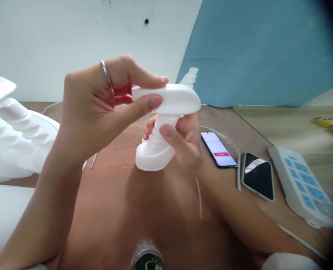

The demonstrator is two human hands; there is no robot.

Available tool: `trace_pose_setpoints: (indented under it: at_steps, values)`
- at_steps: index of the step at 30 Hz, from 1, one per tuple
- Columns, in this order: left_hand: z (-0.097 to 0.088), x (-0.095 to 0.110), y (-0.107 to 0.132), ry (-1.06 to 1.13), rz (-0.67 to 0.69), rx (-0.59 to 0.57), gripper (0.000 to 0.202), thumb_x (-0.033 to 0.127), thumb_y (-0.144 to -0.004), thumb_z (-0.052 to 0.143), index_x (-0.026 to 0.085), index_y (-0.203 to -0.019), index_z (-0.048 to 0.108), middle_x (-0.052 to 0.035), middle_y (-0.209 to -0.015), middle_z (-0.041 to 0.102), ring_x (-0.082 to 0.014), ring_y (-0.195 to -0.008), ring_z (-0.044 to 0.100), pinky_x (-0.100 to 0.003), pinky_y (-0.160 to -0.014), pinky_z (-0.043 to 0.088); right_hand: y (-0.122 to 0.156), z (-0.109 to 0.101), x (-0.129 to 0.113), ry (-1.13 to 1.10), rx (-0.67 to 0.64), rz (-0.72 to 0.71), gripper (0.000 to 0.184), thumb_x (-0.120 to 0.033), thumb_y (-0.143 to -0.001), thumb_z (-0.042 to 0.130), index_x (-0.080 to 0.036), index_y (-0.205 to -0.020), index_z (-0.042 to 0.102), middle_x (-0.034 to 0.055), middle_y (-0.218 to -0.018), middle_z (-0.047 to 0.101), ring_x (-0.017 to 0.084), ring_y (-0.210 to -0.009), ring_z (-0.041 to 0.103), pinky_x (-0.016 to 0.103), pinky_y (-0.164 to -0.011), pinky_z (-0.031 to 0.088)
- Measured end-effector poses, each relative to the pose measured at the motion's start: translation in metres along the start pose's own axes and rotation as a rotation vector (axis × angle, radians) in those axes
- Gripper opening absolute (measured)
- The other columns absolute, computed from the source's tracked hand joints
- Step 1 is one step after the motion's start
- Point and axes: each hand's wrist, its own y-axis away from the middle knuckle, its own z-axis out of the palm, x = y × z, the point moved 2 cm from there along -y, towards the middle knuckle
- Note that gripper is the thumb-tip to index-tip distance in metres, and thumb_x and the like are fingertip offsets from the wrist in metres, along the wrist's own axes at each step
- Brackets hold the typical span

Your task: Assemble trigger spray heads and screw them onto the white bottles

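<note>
A white plastic handheld device has a long rounded head (181, 98), a ribbed handle and a wide foot (153, 155). It is held upright above the table. My left hand (93, 101), with a silver ring on one finger, pinches the left part of the head between thumb and index finger. Around the handle from the right and behind closes my right hand (187, 140), its thumb on the handle's side. Behind the head a small ribbed white piece (192, 77) sticks up; whether it joins the device I cannot tell.
Larger white plastic pieces with ribbed handles (23, 138) lie at the left. A lit phone (218, 148), a dark phone (257, 175) and a pale keypad device (303, 183) are at the right. A bottle top (147, 257) stands at the near edge. Thin white strips lie about the table (104, 210).
</note>
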Motion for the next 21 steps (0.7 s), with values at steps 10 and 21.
trace_pose_setpoints:
  at_steps: [10, 21]
  values:
    - [-0.0018, 0.0039, -0.0016, -0.061, -0.088, -0.051, 0.012, 0.013, -0.081, 0.072, 0.020, -0.091, 0.070, 0.0042, -0.092, 0.073, -0.0104, -0.087, 0.067, -0.022, -0.070, 0.058, -0.0008, -0.0011, 0.0026, -0.067, -0.009, -0.009, 0.042, -0.047, -0.078, 0.070, -0.029, -0.101, 0.039, -0.0037, -0.077, 0.061, 0.018, -0.067, 0.062, 0.035, -0.057, 0.054]
    - [0.0028, 0.0022, -0.0008, -0.025, -0.043, -0.038, 0.019, 0.006, -0.078, 0.073, 0.020, -0.091, 0.071, 0.0050, -0.091, 0.074, -0.0095, -0.083, 0.068, -0.019, -0.066, 0.058, 0.0029, -0.0026, -0.0029, 0.057, 0.036, 0.000, 0.031, -0.044, -0.079, 0.072, -0.026, -0.098, 0.054, 0.0004, -0.078, 0.062, 0.019, -0.067, 0.062, 0.038, -0.060, 0.055]
